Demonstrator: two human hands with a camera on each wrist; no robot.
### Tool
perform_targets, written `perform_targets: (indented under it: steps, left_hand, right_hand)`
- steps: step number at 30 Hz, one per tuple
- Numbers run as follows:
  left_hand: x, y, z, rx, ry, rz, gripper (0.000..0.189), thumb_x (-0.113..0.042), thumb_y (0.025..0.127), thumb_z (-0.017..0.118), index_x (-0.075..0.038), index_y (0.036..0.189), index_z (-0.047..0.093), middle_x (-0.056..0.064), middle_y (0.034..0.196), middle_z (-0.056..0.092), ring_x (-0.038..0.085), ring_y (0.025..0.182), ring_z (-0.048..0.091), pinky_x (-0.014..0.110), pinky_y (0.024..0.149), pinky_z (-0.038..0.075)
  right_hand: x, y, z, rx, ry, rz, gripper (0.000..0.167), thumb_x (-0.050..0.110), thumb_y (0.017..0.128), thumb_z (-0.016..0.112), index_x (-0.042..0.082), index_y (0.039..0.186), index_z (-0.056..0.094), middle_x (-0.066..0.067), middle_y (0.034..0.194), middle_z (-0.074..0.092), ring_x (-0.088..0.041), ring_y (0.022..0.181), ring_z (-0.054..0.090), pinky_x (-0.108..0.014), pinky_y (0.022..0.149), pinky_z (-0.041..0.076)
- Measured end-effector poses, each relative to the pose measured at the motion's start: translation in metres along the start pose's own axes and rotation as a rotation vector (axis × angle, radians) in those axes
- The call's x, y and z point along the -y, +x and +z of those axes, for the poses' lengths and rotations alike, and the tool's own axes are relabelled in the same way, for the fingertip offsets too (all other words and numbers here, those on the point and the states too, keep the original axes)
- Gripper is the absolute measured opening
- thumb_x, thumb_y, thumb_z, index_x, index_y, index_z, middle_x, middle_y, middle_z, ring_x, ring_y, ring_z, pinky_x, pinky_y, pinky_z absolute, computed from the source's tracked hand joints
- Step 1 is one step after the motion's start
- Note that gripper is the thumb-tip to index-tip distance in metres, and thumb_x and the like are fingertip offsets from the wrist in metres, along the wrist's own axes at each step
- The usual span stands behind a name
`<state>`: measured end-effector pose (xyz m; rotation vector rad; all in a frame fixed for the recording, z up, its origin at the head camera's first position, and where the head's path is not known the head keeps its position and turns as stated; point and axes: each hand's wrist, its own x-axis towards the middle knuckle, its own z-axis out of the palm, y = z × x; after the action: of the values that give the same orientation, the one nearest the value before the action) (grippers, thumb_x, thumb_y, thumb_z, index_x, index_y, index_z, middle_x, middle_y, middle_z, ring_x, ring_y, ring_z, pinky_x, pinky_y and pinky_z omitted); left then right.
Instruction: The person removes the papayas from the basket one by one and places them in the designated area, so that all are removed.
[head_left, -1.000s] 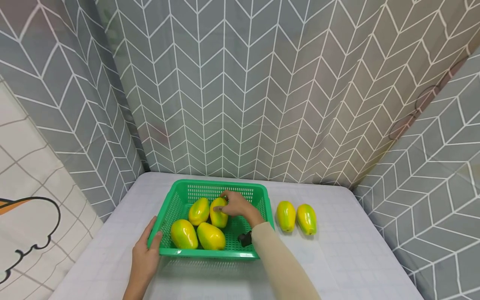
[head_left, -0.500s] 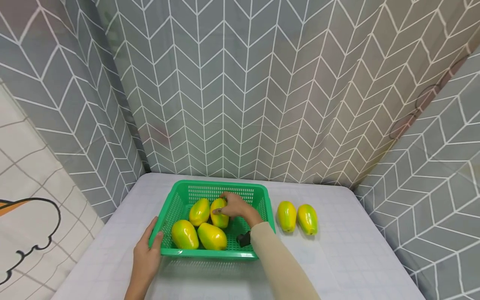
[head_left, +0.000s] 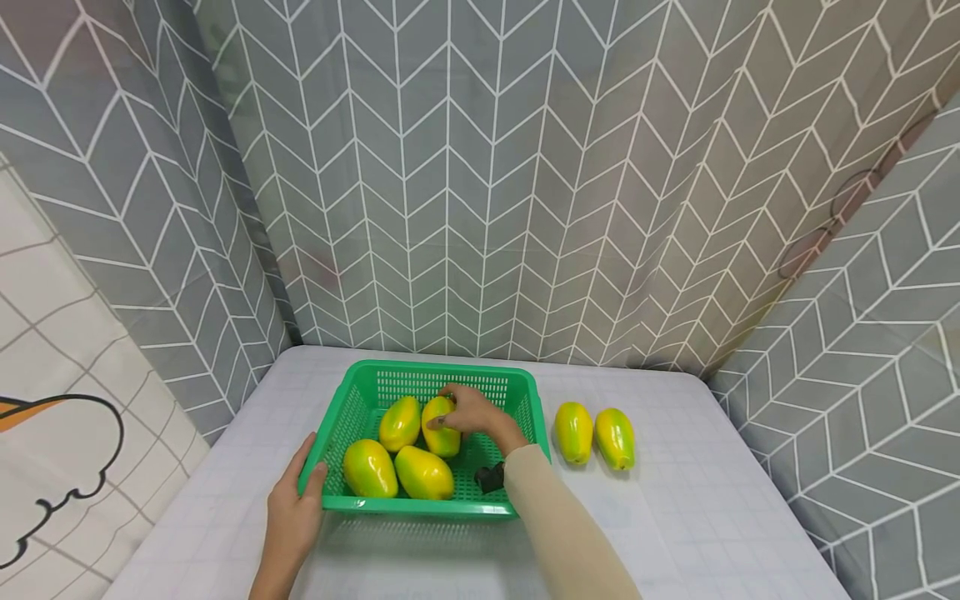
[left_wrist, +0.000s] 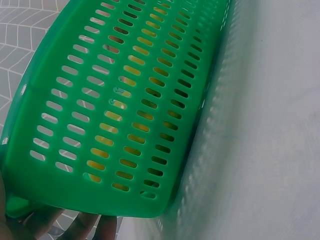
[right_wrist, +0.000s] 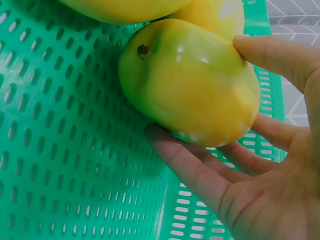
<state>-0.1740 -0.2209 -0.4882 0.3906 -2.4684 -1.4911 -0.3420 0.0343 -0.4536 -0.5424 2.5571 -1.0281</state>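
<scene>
A green plastic basket (head_left: 442, 507) with slotted walls stands on the table, holding several yellow-green papayas. My left hand (head_left: 295, 507) grips its near left corner, thumb over the rim; in the left wrist view the fingers (left_wrist: 82, 225) curl beyond the basket's edge. Inside the basket, my right hand (head_left: 476, 412) holds the back right papaya (head_left: 441, 435). The right wrist view has this papaya (right_wrist: 195, 90) between the thumb on one side and the fingers spread along the other, low in the basket. Against it lie other papayas (head_left: 400, 423).
Two more papayas (head_left: 573, 433) lie side by side on the white-covered table (head_left: 697, 500), right of the basket. Grey patterned curtains (head_left: 480, 208) hang behind the table and along both sides. A black wrist camera (head_left: 490, 477) sits below my right wrist.
Almost nothing has moved. The held papaya and the basket have shifted very slightly to the right in the head view, with both hands keeping their hold.
</scene>
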Motion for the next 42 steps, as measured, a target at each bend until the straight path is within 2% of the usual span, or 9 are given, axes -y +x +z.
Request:
perform_targets:
  steps: [10, 14, 22, 28, 35, 42]
  left_hand:
    - [0.0, 0.0, -0.001, -0.003, 0.004, 0.009, 0.059, -0.027, 0.115, 0.04, -0.009, 0.169, 0.026, 0.024, 0.172, 0.03, 0.052, 0.159, 0.029, 0.071, 0.127, 0.03]
    - [0.001, 0.001, 0.001, -0.003, 0.004, 0.014, 0.059, -0.028, 0.115, 0.04, -0.01, 0.169, 0.026, 0.025, 0.172, 0.03, 0.052, 0.158, 0.03, 0.071, 0.126, 0.03]
    - [0.001, 0.002, 0.002, -0.012, 0.005, 0.03, 0.058, -0.028, 0.115, 0.041, -0.01, 0.169, 0.027, 0.025, 0.171, 0.032, 0.052, 0.157, 0.031, 0.071, 0.125, 0.032]
    - [0.001, 0.001, 0.001, -0.01, 0.001, 0.029, 0.058, -0.028, 0.115, 0.04, -0.01, 0.169, 0.026, 0.026, 0.171, 0.031, 0.052, 0.157, 0.031, 0.071, 0.125, 0.032]
    - [0.001, 0.001, 0.001, -0.008, 0.001, 0.024, 0.058, -0.028, 0.115, 0.04, -0.01, 0.169, 0.026, 0.026, 0.171, 0.031, 0.053, 0.157, 0.031, 0.072, 0.125, 0.031]
    - [0.002, 0.001, 0.001, -0.004, -0.009, 0.025, 0.058, -0.027, 0.115, 0.04, -0.011, 0.169, 0.026, 0.026, 0.172, 0.029, 0.053, 0.158, 0.03, 0.072, 0.125, 0.031]
  right_hand:
    - [-0.002, -0.006, -0.008, -0.015, 0.004, 0.007, 0.066, 0.032, 0.096, 0.078, 0.007, 0.152, 0.054, -0.023, 0.148, 0.058, -0.031, 0.11, 0.068, -0.051, 0.077, 0.068]
    - [-0.002, -0.008, -0.013, -0.024, 0.026, 0.01, 0.067, 0.031, 0.095, 0.079, 0.007, 0.153, 0.053, -0.023, 0.149, 0.057, -0.032, 0.115, 0.067, -0.049, 0.077, 0.068]
    - [-0.002, -0.012, -0.028, -0.041, 0.041, -0.004, 0.069, 0.03, 0.095, 0.08, 0.005, 0.153, 0.052, -0.025, 0.151, 0.055, -0.034, 0.113, 0.069, -0.049, 0.077, 0.069]
    - [-0.004, -0.017, -0.038, -0.084, 0.028, -0.021, 0.068, 0.029, 0.094, 0.08, 0.005, 0.152, 0.052, -0.025, 0.148, 0.056, -0.034, 0.111, 0.069, -0.045, 0.075, 0.069]
    - [-0.006, -0.026, -0.049, -0.103, 0.06, -0.042, 0.067, 0.027, 0.095, 0.079, 0.004, 0.152, 0.052, -0.024, 0.145, 0.057, -0.03, 0.105, 0.069, -0.051, 0.078, 0.069]
    - [-0.008, -0.032, -0.061, -0.123, 0.049, -0.056, 0.069, 0.029, 0.095, 0.078, 0.005, 0.153, 0.052, -0.023, 0.148, 0.057, -0.03, 0.109, 0.069, -0.042, 0.078, 0.068]
